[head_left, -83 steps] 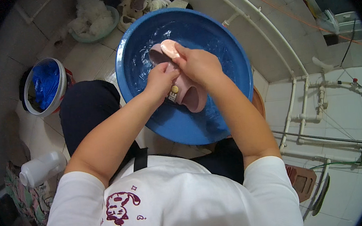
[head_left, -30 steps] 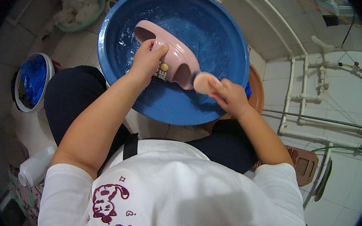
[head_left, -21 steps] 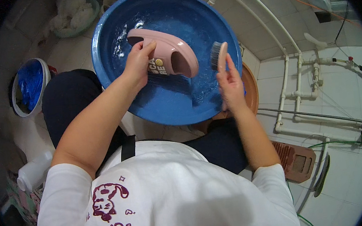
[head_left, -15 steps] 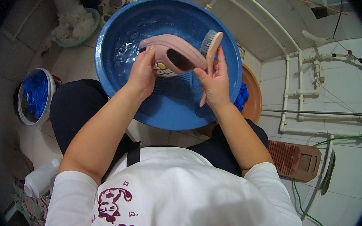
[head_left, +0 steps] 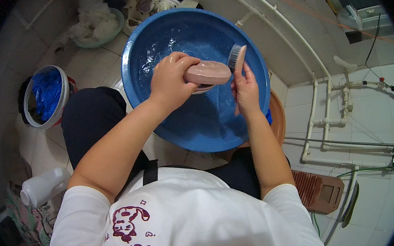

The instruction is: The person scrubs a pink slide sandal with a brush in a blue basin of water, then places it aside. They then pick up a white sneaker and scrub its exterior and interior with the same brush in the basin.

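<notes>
One large blue basin (head_left: pixel 197 123) with water in it sits on the tiled floor (head_left: pixel 91 62) before the person's knees, and over it are one pink shoe (head_left: pixel 206 72) and one scrubbing brush (head_left: pixel 236 57). Around it are one small bucket lined with blue plastic (head_left: pixel 45 96) at the left, one pale green bowl of white cloth (head_left: pixel 97 26) at the top, one white plastic jug (head_left: pixel 44 186) lying at lower left, and one brown ridged washboard (head_left: pixel 318 191) at lower right. Half a second ago the shoe lay lengthwise with its opening showing and the brush stood beside its toe; now the shoe is turned so that its pink sole faces up, and the brush bristles touch its right end. The left hand (head_left: pixel 170 80) has its grip clamped over the shoe from the left, fingers wrapped across the top edge. The right hand (head_left: pixel 246 90) has its grip closed on the brush handle, holding the brush upright with the bristles toward the shoe.
</notes>
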A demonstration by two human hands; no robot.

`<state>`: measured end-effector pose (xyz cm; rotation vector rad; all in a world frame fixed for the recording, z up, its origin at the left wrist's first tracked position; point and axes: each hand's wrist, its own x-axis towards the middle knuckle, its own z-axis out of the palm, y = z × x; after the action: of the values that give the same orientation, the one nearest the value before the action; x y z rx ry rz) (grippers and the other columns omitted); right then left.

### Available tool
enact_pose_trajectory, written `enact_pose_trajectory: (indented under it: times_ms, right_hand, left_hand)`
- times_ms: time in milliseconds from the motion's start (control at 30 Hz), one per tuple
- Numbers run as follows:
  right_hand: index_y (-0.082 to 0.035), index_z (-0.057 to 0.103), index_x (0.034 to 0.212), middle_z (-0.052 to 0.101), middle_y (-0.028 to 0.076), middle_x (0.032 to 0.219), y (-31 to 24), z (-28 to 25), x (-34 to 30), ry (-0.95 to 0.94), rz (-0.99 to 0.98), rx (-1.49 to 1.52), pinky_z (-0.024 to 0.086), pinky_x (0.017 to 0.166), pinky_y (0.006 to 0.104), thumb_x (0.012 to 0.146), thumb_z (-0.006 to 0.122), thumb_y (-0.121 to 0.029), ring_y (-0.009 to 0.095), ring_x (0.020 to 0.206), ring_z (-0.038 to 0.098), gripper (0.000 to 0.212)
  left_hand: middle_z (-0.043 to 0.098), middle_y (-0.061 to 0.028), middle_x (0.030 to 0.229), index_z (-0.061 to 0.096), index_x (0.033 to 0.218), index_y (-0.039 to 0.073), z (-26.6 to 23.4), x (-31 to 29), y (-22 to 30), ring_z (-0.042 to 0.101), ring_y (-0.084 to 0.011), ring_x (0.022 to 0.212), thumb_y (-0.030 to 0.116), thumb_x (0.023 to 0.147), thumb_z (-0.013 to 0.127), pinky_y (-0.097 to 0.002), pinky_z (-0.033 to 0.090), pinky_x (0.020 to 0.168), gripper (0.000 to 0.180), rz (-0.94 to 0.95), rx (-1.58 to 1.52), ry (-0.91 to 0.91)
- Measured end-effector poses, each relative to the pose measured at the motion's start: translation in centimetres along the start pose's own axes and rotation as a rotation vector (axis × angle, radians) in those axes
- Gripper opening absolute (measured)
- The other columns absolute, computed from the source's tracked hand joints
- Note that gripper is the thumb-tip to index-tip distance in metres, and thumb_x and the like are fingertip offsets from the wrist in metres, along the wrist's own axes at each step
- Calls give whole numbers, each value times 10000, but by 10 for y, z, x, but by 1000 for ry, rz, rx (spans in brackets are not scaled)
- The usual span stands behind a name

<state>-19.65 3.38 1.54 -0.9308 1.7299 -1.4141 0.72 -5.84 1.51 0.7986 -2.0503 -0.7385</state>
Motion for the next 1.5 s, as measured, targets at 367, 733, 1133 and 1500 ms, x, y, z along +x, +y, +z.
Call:
enact_pose_trajectory:
  times_ms: [367,733,1133,1500]
  right_hand:
    - [-39,539,1191,589,194,1132,97,-36,43,78,106,-622,428,888,349,824,594,-323,296,1053,568,468]
    - [-142,460,1307,631,167,1021,-57,28,-40,-99,-373,-1176,508,673,377,827,577,-418,312,817,642,565]
    - [-155,497,1281,649,138,966,-18,-15,-31,-62,-515,-1051,512,672,346,812,614,-393,271,787,648,538]
    - [-145,519,1263,627,83,757,-14,-5,-41,-64,-622,-1043,481,544,338,786,642,-409,246,631,613,558]
  left_hand:
    - [616,-92,1073,610,1074,95,-1,7,-6,579,-285,983,23,650,621,-352,467,849,430,-136,-120,145]
    - [610,-57,1007,655,1002,160,18,0,-14,531,-261,1000,93,640,681,-424,345,912,370,-101,132,79]
    - [585,-37,1003,671,949,184,30,-6,-7,495,-263,1007,129,631,718,-448,308,906,326,-113,123,29]
    - [635,-38,875,705,866,166,38,0,-16,565,-245,877,172,540,751,-405,405,802,330,-9,108,53]
